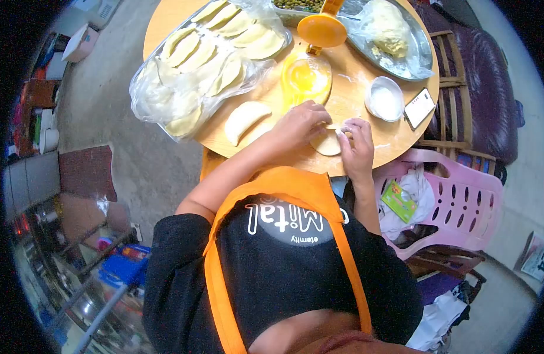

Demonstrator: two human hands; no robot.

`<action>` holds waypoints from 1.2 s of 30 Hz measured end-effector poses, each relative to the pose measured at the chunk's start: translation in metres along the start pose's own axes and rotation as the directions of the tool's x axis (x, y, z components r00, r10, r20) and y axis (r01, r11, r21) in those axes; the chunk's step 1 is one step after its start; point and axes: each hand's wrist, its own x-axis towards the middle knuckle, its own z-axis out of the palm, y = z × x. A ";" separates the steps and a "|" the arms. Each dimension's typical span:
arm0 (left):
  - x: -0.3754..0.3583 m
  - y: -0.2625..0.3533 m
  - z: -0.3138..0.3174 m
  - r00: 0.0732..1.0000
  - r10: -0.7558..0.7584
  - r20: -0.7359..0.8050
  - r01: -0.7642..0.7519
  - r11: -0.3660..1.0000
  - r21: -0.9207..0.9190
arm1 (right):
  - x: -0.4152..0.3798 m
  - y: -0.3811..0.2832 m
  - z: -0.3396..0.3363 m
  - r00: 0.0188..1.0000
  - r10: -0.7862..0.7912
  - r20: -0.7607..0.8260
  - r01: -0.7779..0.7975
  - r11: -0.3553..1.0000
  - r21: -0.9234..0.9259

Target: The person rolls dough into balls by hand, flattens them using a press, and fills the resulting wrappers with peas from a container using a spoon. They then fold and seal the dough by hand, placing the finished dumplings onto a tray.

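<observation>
Near the front edge of the round wooden table (225, 148), my left hand (301, 123) and my right hand (357, 143) pinch the upper edge of a flat, pale dough round (327, 145). Fingers hide part of its rim. To the left lies a folded, half-moon dough piece (246, 121). Just beyond my hands, a yellow-orange press (307, 78) stands open with its round lid (322, 30) raised. A small bowl of white powder (385, 99) is to the right of my right hand.
At the left, a tray (166, 133) holds several folded dough pieces under plastic. A metal tray (422, 65) with a dough lump (390, 38) and a container of green filling (300, 5) stand at the back. A phone (419, 108) lies right; a pink chair (461, 200) stands beside the table.
</observation>
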 end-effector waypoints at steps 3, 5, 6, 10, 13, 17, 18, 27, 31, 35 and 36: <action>0.001 0.002 0.004 0.997 0.013 -0.071 -0.007 0.997 0.074 | 0.002 0.002 0.001 0.999 -0.006 0.047 0.010 0.997 -0.081; 0.002 0.002 0.006 0.996 0.016 -0.083 -0.012 0.998 0.056 | -0.001 0.007 0.004 0.994 0.062 0.090 -0.057 0.997 -0.058; 0.002 0.001 0.008 0.994 0.020 -0.109 -0.013 0.998 0.058 | -0.001 0.008 0.006 0.995 0.057 0.077 -0.051 0.996 -0.078; 0.003 -0.005 0.007 0.993 0.037 -0.114 -0.027 0.996 0.086 | -0.002 0.015 0.011 0.997 0.063 0.048 -0.054 0.985 -0.166; 0.001 -0.008 0.007 0.995 0.031 -0.091 -0.024 0.996 0.081 | 0.003 0.008 0.005 0.996 -0.046 0.081 0.065 0.966 -0.249; 0.001 -0.010 0.005 0.998 0.007 -0.062 -0.001 0.994 0.105 | -0.001 0.020 0.007 0.941 -0.329 0.083 0.339 0.920 -0.195; 0.001 -0.009 0.004 0.999 0.005 -0.043 -0.001 0.995 0.097 | -0.003 0.020 0.007 0.950 -0.298 0.090 0.309 0.939 -0.153; 0.002 0.000 -0.001 0.967 -0.254 0.002 0.212 0.803 -0.557 | -0.014 0.017 0.015 0.934 0.357 -0.012 -0.311 0.830 0.463; 0.000 -0.002 0.002 0.948 -0.315 0.040 0.291 0.812 -0.506 | -0.001 0.008 0.023 0.940 0.338 -0.044 -0.243 0.753 0.611; -0.002 -0.002 -0.008 0.954 -0.297 0.028 0.286 0.885 -0.367 | 0.009 -0.011 0.023 0.980 0.184 -0.076 -0.158 0.952 0.264; -0.003 -0.002 -0.006 0.956 -0.293 -0.023 0.264 0.889 -0.376 | 0.011 -0.012 0.023 0.992 0.088 -0.088 -0.071 0.981 0.182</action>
